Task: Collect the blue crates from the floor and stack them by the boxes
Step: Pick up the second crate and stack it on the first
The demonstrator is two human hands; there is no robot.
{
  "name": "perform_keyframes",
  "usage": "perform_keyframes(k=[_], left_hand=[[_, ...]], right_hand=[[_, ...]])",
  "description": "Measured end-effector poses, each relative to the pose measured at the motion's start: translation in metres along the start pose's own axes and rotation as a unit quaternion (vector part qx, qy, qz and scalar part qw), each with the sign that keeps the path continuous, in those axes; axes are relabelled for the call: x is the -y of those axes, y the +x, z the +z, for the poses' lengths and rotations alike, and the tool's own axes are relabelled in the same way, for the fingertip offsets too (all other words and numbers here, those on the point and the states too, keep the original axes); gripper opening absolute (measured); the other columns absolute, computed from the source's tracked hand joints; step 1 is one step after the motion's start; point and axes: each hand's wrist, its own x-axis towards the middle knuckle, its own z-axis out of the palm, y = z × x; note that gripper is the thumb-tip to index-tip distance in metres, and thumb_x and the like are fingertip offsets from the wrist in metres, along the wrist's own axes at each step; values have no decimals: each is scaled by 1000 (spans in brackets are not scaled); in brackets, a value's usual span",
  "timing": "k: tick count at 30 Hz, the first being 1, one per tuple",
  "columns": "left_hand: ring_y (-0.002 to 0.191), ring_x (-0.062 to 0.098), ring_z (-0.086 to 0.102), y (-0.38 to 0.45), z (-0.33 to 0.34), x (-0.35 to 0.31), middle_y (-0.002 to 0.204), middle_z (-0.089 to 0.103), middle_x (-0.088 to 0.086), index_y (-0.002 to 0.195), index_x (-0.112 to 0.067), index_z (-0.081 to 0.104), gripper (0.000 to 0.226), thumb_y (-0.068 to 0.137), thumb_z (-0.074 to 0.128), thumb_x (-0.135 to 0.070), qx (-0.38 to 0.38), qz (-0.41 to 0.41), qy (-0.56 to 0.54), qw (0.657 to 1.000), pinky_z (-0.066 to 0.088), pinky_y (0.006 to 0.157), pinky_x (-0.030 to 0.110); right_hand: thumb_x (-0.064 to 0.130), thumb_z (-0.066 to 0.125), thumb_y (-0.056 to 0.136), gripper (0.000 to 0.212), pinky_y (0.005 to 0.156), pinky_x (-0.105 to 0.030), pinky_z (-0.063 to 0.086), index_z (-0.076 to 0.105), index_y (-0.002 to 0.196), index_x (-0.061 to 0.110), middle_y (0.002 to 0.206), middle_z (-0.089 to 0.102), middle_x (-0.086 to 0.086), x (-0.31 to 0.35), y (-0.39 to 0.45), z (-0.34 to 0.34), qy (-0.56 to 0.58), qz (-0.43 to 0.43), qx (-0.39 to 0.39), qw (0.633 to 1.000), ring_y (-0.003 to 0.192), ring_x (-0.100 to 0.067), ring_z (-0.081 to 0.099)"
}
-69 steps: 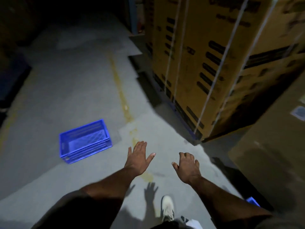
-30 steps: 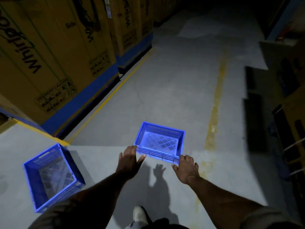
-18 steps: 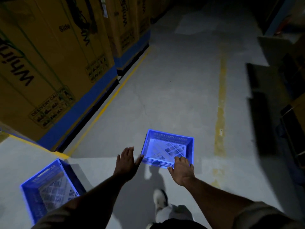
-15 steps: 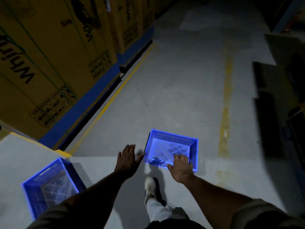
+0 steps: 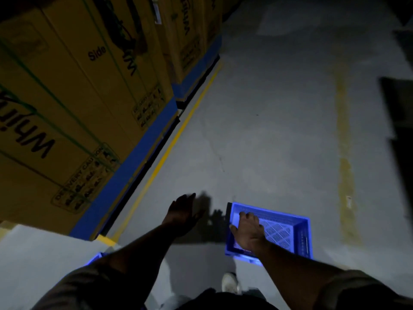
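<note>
A blue slatted crate (image 5: 281, 231) lies open side up on the grey floor, low and right of centre. My right hand (image 5: 248, 229) hovers over its left end, fingers spread toward the far-left corner, thumb at the left wall; no clear grip shows. My left hand (image 5: 183, 213) is open in the air to the crate's left, apart from it, palm down. Only a corner of a second blue crate (image 5: 96, 257) peeks out beside my left forearm. Tall cardboard boxes (image 5: 89, 97) with a blue bottom band line the left side.
A yellow floor line (image 5: 169, 148) runs along the foot of the boxes. A faded yellow stripe (image 5: 344, 153) marks the floor on the right. Dark shapes (image 5: 400, 130) stand along the right edge. My white shoe (image 5: 230, 285) is just behind the crate.
I have stepped closer. My right hand moved from the crate's near rim to over its left end. The left hand swung out to the left. The second crate slid behind my arm.
</note>
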Motion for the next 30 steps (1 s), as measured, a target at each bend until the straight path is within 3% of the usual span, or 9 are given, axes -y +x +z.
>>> perform_keyframes(k=[1, 4, 6, 8, 10, 12, 14, 19, 30], left_hand=[[147, 24, 20, 13, -5, 5, 158, 26, 9, 154, -21, 15, 83, 89, 24, -72, 4, 8, -7, 1000, 18, 119, 40], [135, 30, 44, 58, -22, 19, 145, 48, 12, 148, -15, 34, 106, 77, -4, -84, -1, 54, 1, 999, 35, 112, 41], [108, 33, 65, 94, -29, 31, 119, 67, 15, 132, -9, 57, 100, 86, 1, -77, 8, 94, 20, 995, 53, 91, 45], [93, 31, 71, 130, -37, 43, 97, 74, 10, 122, -9, 65, 90, 91, 8, -72, 36, 97, 29, 994, 57, 78, 41], [109, 30, 64, 172, -43, 56, 107, 71, 11, 135, -11, 54, 98, 83, 8, -80, 33, 131, 27, 990, 51, 92, 40], [111, 33, 60, 210, -47, 68, 110, 67, 14, 140, -11, 47, 104, 78, 9, -85, 27, 175, 18, 984, 49, 94, 42], [106, 31, 61, 242, -59, 75, 108, 66, 13, 140, -12, 48, 99, 79, 18, -84, 50, 201, 14, 978, 50, 92, 40], [126, 26, 49, 316, -92, 62, 129, 60, 10, 149, -20, 30, 81, 86, 36, -71, 115, 266, 67, 955, 41, 105, 36], [131, 21, 48, 380, -93, -82, 151, 38, 7, 154, -23, 10, 81, 92, 55, -48, 281, 444, 146, 838, 36, 109, 30]], right_hand=[[52, 44, 94, 61, 103, -43, 37, 34, 141, 14, 144, 36, -11, 6, 11, -7, 4, 4, -2, 1000, 134, -29, 35], [47, 45, 94, 57, 103, -44, 40, 35, 139, 13, 141, 37, -13, 21, 50, -23, 41, 23, 13, 999, 132, -32, 38], [44, 47, 94, 57, 104, -43, 42, 36, 139, 10, 139, 39, -15, 28, 75, -29, 71, 35, 23, 997, 130, -33, 41], [44, 49, 94, 59, 104, -43, 42, 36, 139, 8, 137, 42, -16, 37, 97, -34, 95, 61, 22, 993, 129, -34, 43], [44, 50, 93, 61, 104, -42, 42, 36, 139, 7, 136, 43, -17, 46, 115, -37, 120, 102, 17, 987, 129, -34, 43], [43, 50, 94, 61, 105, -41, 41, 34, 139, 5, 138, 43, -18, 57, 130, -36, 156, 156, 12, 975, 130, -35, 42], [43, 50, 94, 61, 105, -42, 41, 34, 138, 4, 139, 41, -21, 75, 137, -40, 194, 220, 0, 956, 131, -36, 41], [43, 48, 96, 60, 102, -39, 39, 32, 138, 3, 138, 39, -22, 119, 148, -47, 289, 307, -23, 906, 128, -38, 44], [42, 47, 97, 64, 100, -41, 42, 27, 143, 3, 143, 35, -23, 68, 162, -45, 414, 470, -79, 775, 127, -37, 47]])
